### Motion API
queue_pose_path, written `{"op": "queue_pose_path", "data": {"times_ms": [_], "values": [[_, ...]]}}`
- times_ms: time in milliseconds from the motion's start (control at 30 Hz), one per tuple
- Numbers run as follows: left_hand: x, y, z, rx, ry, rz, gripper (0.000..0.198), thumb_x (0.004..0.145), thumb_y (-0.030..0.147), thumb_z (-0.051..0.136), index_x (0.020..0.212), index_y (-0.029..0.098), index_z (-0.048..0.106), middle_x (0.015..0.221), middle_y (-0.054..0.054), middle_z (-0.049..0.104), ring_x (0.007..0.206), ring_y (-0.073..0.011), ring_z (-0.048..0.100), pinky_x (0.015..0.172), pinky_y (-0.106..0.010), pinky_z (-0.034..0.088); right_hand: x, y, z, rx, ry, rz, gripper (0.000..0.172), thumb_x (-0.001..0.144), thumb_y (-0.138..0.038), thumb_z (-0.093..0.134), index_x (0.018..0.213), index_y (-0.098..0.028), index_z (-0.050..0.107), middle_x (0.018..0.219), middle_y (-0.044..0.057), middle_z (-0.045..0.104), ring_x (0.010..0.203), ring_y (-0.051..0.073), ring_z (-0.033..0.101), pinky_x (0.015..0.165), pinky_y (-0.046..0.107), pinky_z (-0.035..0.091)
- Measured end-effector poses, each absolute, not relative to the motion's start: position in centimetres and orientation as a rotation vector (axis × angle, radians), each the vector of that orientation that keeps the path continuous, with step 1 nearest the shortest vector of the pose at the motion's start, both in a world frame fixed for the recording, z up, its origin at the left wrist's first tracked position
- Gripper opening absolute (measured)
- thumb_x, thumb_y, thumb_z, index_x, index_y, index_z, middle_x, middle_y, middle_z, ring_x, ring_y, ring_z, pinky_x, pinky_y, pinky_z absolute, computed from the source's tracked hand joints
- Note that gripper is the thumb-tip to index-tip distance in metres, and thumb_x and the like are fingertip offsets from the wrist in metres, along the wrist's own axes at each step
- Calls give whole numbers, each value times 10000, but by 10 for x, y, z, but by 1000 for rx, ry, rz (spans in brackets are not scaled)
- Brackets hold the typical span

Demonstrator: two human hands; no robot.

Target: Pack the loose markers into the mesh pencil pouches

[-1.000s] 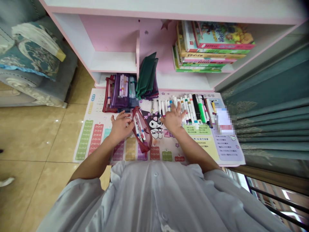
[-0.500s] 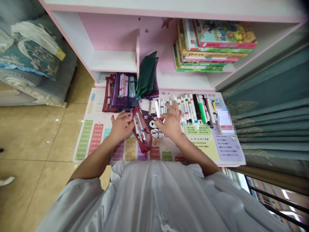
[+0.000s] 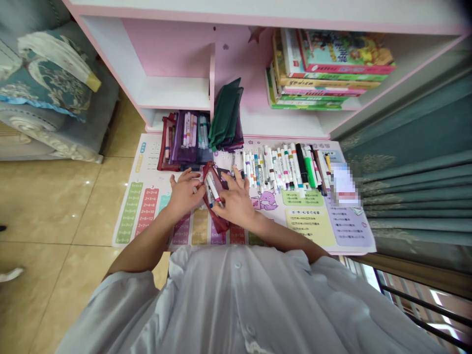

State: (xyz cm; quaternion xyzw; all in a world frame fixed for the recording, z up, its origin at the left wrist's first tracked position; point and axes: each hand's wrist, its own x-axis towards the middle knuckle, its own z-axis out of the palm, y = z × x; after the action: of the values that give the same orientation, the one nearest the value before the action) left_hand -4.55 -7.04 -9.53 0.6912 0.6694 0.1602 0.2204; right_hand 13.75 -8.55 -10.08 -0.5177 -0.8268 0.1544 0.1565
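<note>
A dark red mesh pencil pouch [image 3: 220, 224] lies open on the desk in front of me, with several markers inside. At its left edge, my left hand [image 3: 185, 192] pinches the rim between thumb and fingers. My right hand [image 3: 236, 200] is over the pouch's right side and grips a white marker [image 3: 213, 186] with a pink end, which lies along the pouch opening. To the right of that hand, a row of loose markers [image 3: 275, 167] stretches across the desk, mostly white, with a thick black one [image 3: 301, 164] and a green one [image 3: 309, 172] among them.
Filled mesh pouches [image 3: 184, 147] stand at the back left, beside folded green mesh pouches [image 3: 226, 115]. Books [image 3: 328, 73] are stacked on the pink-and-white shelf [image 3: 177, 91]. A blurred phone-like object [image 3: 344, 183] lies at the right, near a curtain [image 3: 416, 162].
My right hand has moved left from the marker row to the red pouch, bringing the white marker with it. My left hand has stayed at the pouch's edge.
</note>
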Motion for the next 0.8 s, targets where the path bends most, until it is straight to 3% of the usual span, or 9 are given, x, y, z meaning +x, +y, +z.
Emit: {"op": "queue_pose_path", "data": {"times_ms": [300, 433, 567, 800], "values": [[-47, -70, -96, 1913, 1839, 432, 214, 851, 301, 554, 679, 215, 648, 1304, -64, 673, 1413, -304, 441, 1152, -691, 163, 132, -86, -101, -1476, -2450, 506, 199, 837, -280, 643, 715, -157, 740, 1566, 162, 419, 1526, 449, 136, 1141, 724, 185], [-47, -70, -97, 1912, 1843, 425, 202, 845, 298, 546, 688, 218, 645, 1302, -62, 675, 1417, -303, 436, 1152, -695, 160, 135, -82, -101, -1458, -2397, 507, 280, 863, -346, 648, 658, -169, 723, 1533, 127, 475, 1516, 430, 194, 1147, 679, 232], [-48, -70, -99, 1926, 1832, 436, 222, 851, 310, 553, 671, 214, 643, 1296, -62, 676, 1414, -315, 439, 1146, -700, 164, 146, -59, -110, -1580, -2177, 294, 382, 921, -408, 567, 656, -182, 725, 1469, 116, 543, 1505, 395, 243, 1155, 617, 271], [-47, -70, -98, 1914, 1842, 426, 225, 852, 307, 560, 668, 207, 646, 1292, -69, 674, 1408, -325, 447, 1142, -705, 166, 164, -13, -135, -1892, -2097, 143, 302, 866, -403, 617, 814, -148, 769, 1523, 183, 456, 1494, 462, 201, 1125, 741, 187]]}}
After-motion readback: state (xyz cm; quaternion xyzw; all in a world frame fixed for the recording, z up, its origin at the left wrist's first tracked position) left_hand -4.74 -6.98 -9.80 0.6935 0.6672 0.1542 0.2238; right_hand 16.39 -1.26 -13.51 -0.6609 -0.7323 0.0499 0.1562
